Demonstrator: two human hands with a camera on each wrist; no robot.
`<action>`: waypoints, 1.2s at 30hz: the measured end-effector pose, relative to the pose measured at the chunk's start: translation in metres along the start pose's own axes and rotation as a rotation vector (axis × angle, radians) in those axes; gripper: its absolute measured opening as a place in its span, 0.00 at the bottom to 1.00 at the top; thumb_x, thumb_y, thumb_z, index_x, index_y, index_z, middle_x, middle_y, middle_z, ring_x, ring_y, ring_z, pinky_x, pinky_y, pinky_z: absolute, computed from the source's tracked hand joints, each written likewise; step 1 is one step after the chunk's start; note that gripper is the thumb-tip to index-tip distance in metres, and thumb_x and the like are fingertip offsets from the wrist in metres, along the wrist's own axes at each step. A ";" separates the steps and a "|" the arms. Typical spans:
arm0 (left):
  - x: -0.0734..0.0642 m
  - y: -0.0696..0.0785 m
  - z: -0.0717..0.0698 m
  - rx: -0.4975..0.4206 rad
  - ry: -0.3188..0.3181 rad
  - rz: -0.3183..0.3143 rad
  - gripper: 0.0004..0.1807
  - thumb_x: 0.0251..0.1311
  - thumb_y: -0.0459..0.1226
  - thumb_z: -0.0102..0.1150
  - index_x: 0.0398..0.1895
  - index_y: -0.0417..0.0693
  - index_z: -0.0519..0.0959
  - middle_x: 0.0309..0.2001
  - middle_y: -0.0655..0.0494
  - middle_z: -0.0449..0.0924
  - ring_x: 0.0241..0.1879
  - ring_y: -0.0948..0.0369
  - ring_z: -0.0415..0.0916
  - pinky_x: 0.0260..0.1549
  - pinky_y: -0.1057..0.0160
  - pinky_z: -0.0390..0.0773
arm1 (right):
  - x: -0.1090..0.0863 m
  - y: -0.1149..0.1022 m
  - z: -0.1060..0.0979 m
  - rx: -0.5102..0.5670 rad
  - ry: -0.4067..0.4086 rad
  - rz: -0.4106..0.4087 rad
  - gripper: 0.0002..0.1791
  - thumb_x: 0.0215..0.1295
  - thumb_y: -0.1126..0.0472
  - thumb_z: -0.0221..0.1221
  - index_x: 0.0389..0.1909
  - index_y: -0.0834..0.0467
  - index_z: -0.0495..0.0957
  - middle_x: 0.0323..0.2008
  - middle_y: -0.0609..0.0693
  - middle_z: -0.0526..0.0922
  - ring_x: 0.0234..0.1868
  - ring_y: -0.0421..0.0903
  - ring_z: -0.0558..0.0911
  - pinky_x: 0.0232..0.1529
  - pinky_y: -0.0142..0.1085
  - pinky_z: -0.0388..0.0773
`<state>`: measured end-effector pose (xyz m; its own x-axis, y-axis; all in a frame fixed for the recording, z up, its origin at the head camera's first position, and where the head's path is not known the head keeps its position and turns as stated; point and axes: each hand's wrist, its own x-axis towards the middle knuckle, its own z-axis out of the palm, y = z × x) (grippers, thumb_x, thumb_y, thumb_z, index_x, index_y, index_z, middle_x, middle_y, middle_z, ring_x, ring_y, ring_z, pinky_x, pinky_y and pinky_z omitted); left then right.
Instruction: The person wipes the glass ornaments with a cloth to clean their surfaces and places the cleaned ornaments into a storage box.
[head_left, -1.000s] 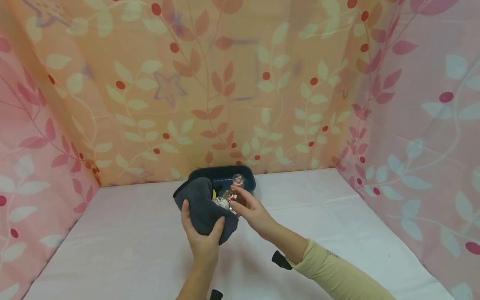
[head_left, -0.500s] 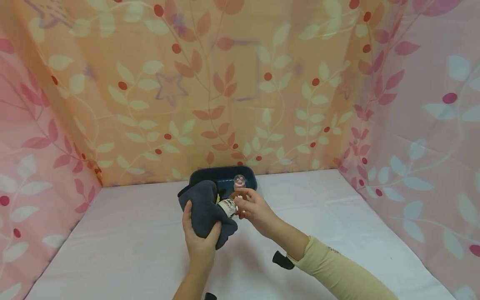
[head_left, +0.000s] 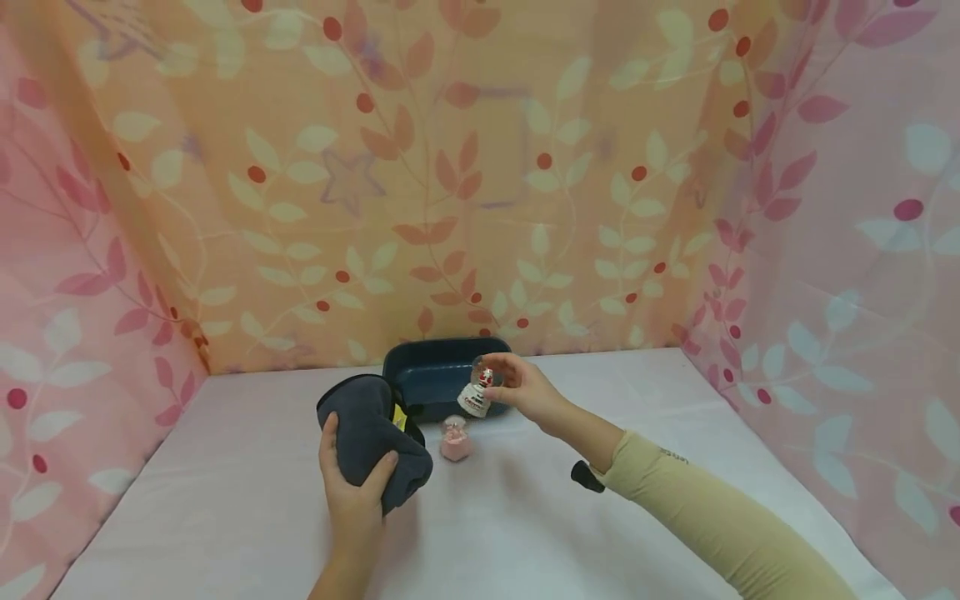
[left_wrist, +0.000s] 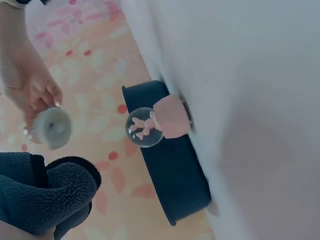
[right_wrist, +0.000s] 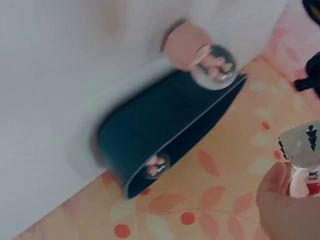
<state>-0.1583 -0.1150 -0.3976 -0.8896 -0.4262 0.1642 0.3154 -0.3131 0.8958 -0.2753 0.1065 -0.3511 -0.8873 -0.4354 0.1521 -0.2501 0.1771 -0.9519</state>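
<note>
My left hand [head_left: 356,487] grips a dark grey-blue piece of soft fabric [head_left: 360,429]. It has black trim and a yellow label, and the left wrist view shows its fleecy side [left_wrist: 55,200]. My right hand [head_left: 532,396] pinches a small snow globe [head_left: 474,400] with a white base and a red-and-white figure inside, held up over the tray's front right part. From the left wrist, the round underside of that globe [left_wrist: 54,128] shows. A pink-based snow globe [head_left: 455,443] stands upright on the table between the hands, just in front of the tray.
A dark blue tray [head_left: 423,383] stands at the back of the white-covered table [head_left: 240,483]. Inside it the right wrist view shows another globe [right_wrist: 157,166]. Patterned cloth walls [head_left: 420,183] close off the back and sides. A black piece [head_left: 587,477] hangs beside the right wrist.
My right hand has drawn the white-based globe away from the fabric, up and to the right. My left hand has moved left with the fabric, and the pink globe in front has come into view.
</note>
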 end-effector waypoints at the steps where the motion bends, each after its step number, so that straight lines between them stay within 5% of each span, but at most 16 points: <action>1: 0.000 0.000 -0.002 0.002 0.003 -0.013 0.50 0.54 0.17 0.56 0.74 0.62 0.50 0.72 0.53 0.46 0.52 0.63 0.71 0.44 0.72 0.77 | 0.006 0.003 -0.003 -0.024 0.003 -0.011 0.29 0.65 0.71 0.59 0.66 0.68 0.63 0.63 0.64 0.69 0.59 0.55 0.71 0.55 0.42 0.74; 5: 0.000 0.001 -0.006 -0.015 0.003 -0.063 0.51 0.56 0.18 0.56 0.74 0.66 0.48 0.72 0.54 0.44 0.53 0.62 0.71 0.43 0.69 0.79 | 0.029 0.017 -0.012 -0.085 -0.026 -0.075 0.28 0.65 0.74 0.58 0.66 0.70 0.64 0.61 0.66 0.70 0.51 0.52 0.72 0.49 0.40 0.75; 12: -0.003 0.003 -0.013 -0.047 0.036 -0.106 0.51 0.57 0.19 0.56 0.74 0.70 0.48 0.72 0.56 0.43 0.52 0.61 0.73 0.40 0.65 0.81 | 0.062 0.032 -0.024 -0.190 -0.109 -0.086 0.29 0.67 0.73 0.55 0.69 0.69 0.61 0.66 0.66 0.65 0.66 0.60 0.65 0.59 0.49 0.69; 17: -0.006 0.009 -0.018 -0.033 0.060 -0.110 0.50 0.58 0.20 0.56 0.74 0.71 0.48 0.72 0.56 0.43 0.53 0.61 0.72 0.40 0.65 0.81 | 0.085 0.038 -0.028 -0.200 -0.135 -0.055 0.30 0.65 0.74 0.57 0.68 0.69 0.62 0.65 0.66 0.67 0.66 0.61 0.66 0.60 0.49 0.69; 21: -0.010 0.012 -0.020 -0.024 0.079 -0.115 0.50 0.58 0.20 0.57 0.73 0.72 0.48 0.71 0.54 0.44 0.52 0.61 0.73 0.40 0.65 0.81 | 0.099 0.043 -0.029 -0.203 -0.133 -0.021 0.29 0.60 0.77 0.60 0.64 0.69 0.67 0.60 0.65 0.73 0.57 0.58 0.76 0.50 0.41 0.77; 25: -0.013 0.012 -0.023 -0.034 0.096 -0.118 0.50 0.57 0.20 0.58 0.73 0.72 0.49 0.72 0.55 0.42 0.50 0.62 0.73 0.40 0.66 0.81 | 0.109 0.047 -0.028 -0.328 -0.105 0.000 0.30 0.53 0.77 0.66 0.59 0.67 0.72 0.55 0.62 0.77 0.48 0.53 0.79 0.37 0.33 0.77; 32: -0.017 0.012 -0.029 -0.046 0.114 -0.156 0.51 0.58 0.21 0.58 0.73 0.74 0.48 0.74 0.57 0.38 0.52 0.63 0.71 0.41 0.67 0.80 | 0.119 0.057 -0.025 -0.533 -0.166 0.023 0.30 0.50 0.72 0.70 0.57 0.66 0.75 0.59 0.60 0.76 0.61 0.55 0.72 0.60 0.42 0.69; 36: -0.020 0.011 -0.033 -0.056 0.124 -0.154 0.51 0.58 0.20 0.57 0.74 0.73 0.48 0.74 0.58 0.37 0.51 0.63 0.71 0.38 0.67 0.81 | 0.120 0.062 -0.023 -0.553 -0.181 0.045 0.29 0.50 0.74 0.70 0.55 0.64 0.75 0.59 0.60 0.76 0.62 0.55 0.72 0.58 0.42 0.70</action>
<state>-0.1261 -0.1381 -0.4044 -0.8822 -0.4701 -0.0279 0.2000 -0.4275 0.8816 -0.4065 0.0859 -0.3860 -0.8336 -0.5520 0.0210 -0.4221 0.6120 -0.6688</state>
